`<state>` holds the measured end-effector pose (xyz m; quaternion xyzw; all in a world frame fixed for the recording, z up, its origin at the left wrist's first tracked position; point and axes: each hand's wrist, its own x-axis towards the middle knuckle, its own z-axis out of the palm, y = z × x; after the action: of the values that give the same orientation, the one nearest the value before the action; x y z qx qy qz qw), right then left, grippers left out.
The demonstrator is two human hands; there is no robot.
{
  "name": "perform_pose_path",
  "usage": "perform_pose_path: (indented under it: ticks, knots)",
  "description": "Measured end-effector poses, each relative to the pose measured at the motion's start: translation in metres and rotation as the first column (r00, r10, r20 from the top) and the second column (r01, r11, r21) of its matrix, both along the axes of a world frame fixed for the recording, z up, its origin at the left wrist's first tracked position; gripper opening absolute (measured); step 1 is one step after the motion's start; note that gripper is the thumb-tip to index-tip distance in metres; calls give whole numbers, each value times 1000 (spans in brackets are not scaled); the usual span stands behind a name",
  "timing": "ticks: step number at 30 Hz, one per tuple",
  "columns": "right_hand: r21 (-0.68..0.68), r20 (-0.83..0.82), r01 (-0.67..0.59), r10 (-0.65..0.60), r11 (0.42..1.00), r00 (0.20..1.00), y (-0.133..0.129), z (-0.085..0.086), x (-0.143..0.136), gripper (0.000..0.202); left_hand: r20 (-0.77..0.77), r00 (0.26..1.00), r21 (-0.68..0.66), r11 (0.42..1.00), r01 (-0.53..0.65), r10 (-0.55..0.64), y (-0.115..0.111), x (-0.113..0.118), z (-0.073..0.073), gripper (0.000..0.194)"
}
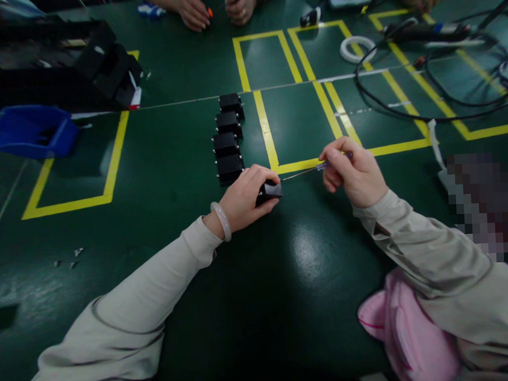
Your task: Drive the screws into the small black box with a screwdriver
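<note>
My left hand is closed around a small black box low over the green table, fingers on its far side and thumb on its near side. In my right hand is a screwdriver, gripped by its clear handle. Its thin shaft points left, and the tip is at or very near the box's right end; whether they touch I cannot tell. Just beyond my left hand, several similar black boxes stand in a column, with small shiny screws or pins at their ends.
Loose screws lie at left. A blue bin and black racks stand far left. Cables and a white tape roll lie at right, a pink cloth item near my right arm. Other people's hands rest across the table.
</note>
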<state>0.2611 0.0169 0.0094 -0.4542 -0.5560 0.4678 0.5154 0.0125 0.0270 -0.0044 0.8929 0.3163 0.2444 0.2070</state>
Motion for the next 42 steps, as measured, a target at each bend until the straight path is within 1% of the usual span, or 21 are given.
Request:
perform_pose_path:
  ticks: [18,22,30,42]
  knots:
    - [26,-1,9,-9,1000,1000,0,-1,1,37,-7,1000,-9,1000,-11,11,-1,0,0,28]
    - [17,-18,0,0,1000,1000,0,-1,1,37,-11,1000,-17,1000,-10,10,-1,0,0,28]
    - [18,-1,14,-14,1000,1000,0,-1,0,39,-11,1000,-18,1000,-17,17,-1,0,0,27]
    - [12,14,9,-9,1000,1000,-1,0,0,32,-16,1000,-25,999,-19,19,-1,0,1,27]
